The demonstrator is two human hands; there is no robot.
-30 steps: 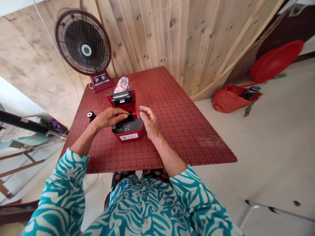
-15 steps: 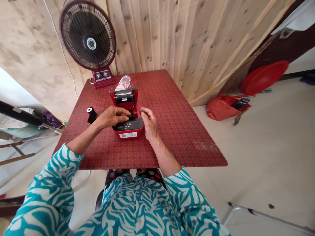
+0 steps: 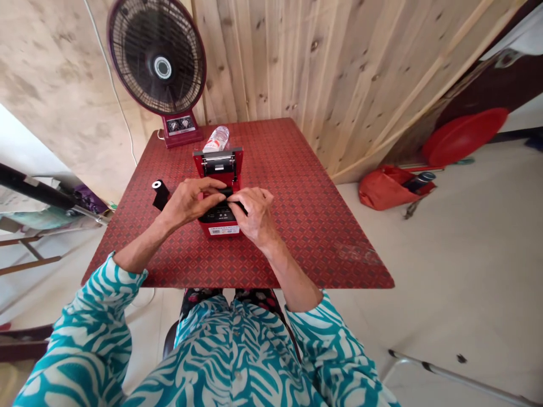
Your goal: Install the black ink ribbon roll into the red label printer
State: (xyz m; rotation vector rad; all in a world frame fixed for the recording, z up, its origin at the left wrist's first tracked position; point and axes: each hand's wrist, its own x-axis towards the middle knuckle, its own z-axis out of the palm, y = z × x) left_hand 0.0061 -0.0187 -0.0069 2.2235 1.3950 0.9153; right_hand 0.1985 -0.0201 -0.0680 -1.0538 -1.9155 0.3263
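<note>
A small red and black label printer stands on the table, its lid raised toward the back. My left hand reaches over its left side, thumb and fingers closed on dark material inside the opening. From the right, my right hand pinches at the same spot, fingertips meeting the left ones. What they grip looks like black ribbon, mostly hidden by the fingers. To the left lies a black ribbon roll with a white core, some ribbon hanging loose.
The red patterned table has a fan at its back left. A clear plastic bottle lies behind the printer. On the floor to the right sit an orange bag and a red basin. A wooden wall rises behind.
My right hand has moved left from the printer's right side, over the opening, and its fingers have closed beside my left fingertips. The view has shifted slightly.
</note>
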